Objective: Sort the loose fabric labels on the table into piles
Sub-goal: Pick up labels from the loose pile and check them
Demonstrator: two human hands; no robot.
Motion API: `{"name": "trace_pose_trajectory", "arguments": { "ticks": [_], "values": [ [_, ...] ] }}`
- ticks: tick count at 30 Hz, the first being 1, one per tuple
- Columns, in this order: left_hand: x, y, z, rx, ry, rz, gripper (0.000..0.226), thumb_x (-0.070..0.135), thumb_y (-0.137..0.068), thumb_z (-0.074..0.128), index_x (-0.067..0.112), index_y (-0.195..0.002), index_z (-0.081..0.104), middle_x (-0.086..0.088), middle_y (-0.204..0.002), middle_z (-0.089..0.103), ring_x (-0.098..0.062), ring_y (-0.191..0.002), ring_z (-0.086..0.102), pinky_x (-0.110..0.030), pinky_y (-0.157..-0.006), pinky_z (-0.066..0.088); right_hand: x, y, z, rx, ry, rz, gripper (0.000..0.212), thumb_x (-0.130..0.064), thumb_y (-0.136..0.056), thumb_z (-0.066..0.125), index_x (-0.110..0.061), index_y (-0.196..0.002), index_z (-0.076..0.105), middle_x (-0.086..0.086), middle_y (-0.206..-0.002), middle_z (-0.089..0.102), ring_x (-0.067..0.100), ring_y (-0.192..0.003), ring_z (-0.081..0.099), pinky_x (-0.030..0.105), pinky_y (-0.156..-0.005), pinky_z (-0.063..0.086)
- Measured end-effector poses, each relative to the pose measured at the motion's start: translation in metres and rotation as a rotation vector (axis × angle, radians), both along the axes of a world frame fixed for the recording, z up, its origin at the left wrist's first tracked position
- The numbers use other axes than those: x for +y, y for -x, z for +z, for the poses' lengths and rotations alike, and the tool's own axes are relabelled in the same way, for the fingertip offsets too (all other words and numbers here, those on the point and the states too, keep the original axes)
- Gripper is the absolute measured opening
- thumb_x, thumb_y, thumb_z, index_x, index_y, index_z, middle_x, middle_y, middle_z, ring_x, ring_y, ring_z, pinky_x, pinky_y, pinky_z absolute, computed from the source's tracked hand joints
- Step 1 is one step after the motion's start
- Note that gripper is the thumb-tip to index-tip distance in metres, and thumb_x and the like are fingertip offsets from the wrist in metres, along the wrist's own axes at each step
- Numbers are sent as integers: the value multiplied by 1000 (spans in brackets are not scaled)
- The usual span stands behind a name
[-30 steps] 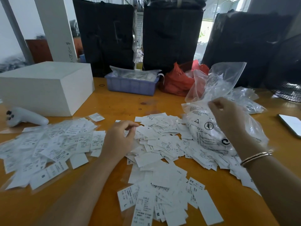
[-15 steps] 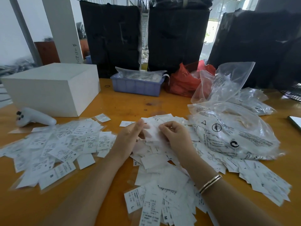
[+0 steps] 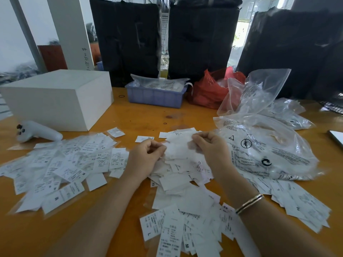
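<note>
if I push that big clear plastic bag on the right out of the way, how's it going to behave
The clear plastic bag looks thin and crinkled, so it would probably crumple rather than slide as one piece. It seems light, and may drag the loose labels under its near edge.

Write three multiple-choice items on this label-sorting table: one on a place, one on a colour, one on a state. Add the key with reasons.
1. Where does the white box stand?
A. far left of the table
B. inside the tray
C. under the clear bag

2. What colour is the plastic tray at the back?
A. green
B. blue-violet
C. yellow

3. What are the hands doing?
A. both lie flat on bare wood
B. one lifts the white box
C. both pinch labels over the middle pile

Key: 1 A, it sits on the orange table behind the left pile. 2 B, its walls show that tint. 3 C, the left hand and right hand curl their fingers on white labels.
</note>
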State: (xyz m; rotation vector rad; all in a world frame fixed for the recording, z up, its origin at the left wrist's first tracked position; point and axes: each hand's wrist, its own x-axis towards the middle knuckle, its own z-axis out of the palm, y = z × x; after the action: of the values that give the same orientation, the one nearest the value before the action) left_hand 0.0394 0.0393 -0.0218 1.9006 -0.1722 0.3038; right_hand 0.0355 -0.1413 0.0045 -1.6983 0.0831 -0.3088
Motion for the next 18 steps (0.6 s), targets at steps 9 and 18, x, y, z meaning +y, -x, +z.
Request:
{"name": "trace_pose_trajectory", "arguments": {
  "ticks": [9,18],
  "values": [
    [1,-2,-1,46,87,74,7,14,-89,62,19,-85,58,9,-80,73,-3,-78,68,-21,-68,53,-133,-26,45,-83,97,-613,25,-12,-95,53,-18,-119,57,13,-101,68,10,-61,63,17,-43,43],
    [1,-2,-2,3,70,101,17,23,-91,57,34,-82,66,12,-78,66,-4,-73,59,-20,-61,48,-158,-8,33,274,1068,-593,28,-9,-93,43,-2,-113,62,22,-118,54,37,-101,51,43,-84,43]
  ]
}}
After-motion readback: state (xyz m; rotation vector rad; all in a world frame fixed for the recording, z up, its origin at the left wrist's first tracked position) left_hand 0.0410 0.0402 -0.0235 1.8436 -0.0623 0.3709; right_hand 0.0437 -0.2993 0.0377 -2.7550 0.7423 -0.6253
